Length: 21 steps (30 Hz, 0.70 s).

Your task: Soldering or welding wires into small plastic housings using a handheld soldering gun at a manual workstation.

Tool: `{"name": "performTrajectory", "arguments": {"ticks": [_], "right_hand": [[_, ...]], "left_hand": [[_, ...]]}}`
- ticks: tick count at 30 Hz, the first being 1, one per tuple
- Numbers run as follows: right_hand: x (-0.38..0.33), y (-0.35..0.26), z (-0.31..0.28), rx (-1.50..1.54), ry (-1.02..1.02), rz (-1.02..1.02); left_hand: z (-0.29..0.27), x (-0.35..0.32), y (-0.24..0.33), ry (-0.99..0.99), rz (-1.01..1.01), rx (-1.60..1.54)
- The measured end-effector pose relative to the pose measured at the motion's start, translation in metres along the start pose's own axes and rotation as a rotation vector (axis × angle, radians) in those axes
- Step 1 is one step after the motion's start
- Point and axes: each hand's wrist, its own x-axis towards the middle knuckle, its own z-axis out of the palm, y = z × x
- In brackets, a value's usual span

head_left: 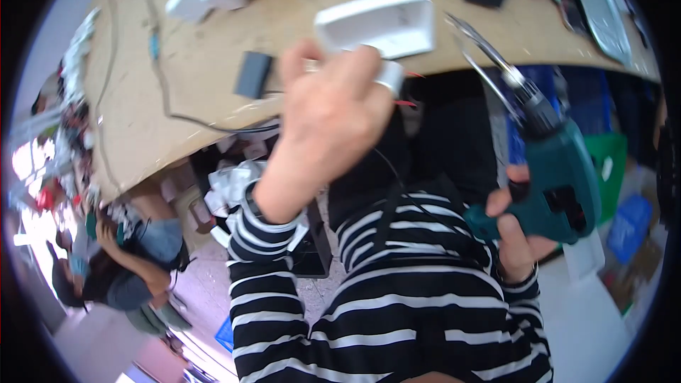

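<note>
- Two hands are seen at work, both w/ black-and-white striped sleeves coming up from the lower edge.
- The left hand (332,117) is raised in front of the table edge, back of hand toward the camera; fingers are curled shut round a small white part (389,74), of which only an end shows past the knuckles.
- Thin red wire ends (406,102) are seen sticking out just beside that part; a thin dark lead seems to run down from it toward the chest. Judged: the part is held up close so it can be reached by the tool.
- The right hand (516,230) is wrapped tight round the handle of a teal power drill (560,177), thumb and fingers closed on the grip; whether a finger rests on the trigger cannot be told.
- The drill is tilted, its chuck and long metal bit (474,46) aimed up-left, toward the left hand but clear of it. Bit is blurred, so exact shape is not told.
- A white rectangular tray-like housing (383,23) lies on the wooden table (206,64), just beyond the left hand, open side up, approx. at the table's near edge — probably kept within reach.
- A small black box (253,74) and a dark cable (170,110) lie on the table to the left; more white parts sit at the far edge.
- Other people are seen seated lower left, well apart.
</note>
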Motion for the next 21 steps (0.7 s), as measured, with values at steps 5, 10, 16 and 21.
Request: {"name": "performTrajectory", "arguments": {"ticks": [5,10,16,21], "right_hand": [[-0.019,0.018,-0.024,0.130,0.044,0.091],[0.010,0.021,-0.012,0.251,-0.151,-0.065],[0.047,0.033,0.002,0.400,-0.194,-0.093],[0.057,0.036,0.002,0.533,-0.170,-0.001]], "left_hand": [[0.003,-0.005,0.004,0.132,-0.032,-0.124],[-0.001,-0.013,0.002,0.213,-0.001,-0.025],[-0.004,-0.017,0.006,0.229,-0.033,-0.002],[0.001,-0.011,0.010,0.230,-0.028,0.006]]}}
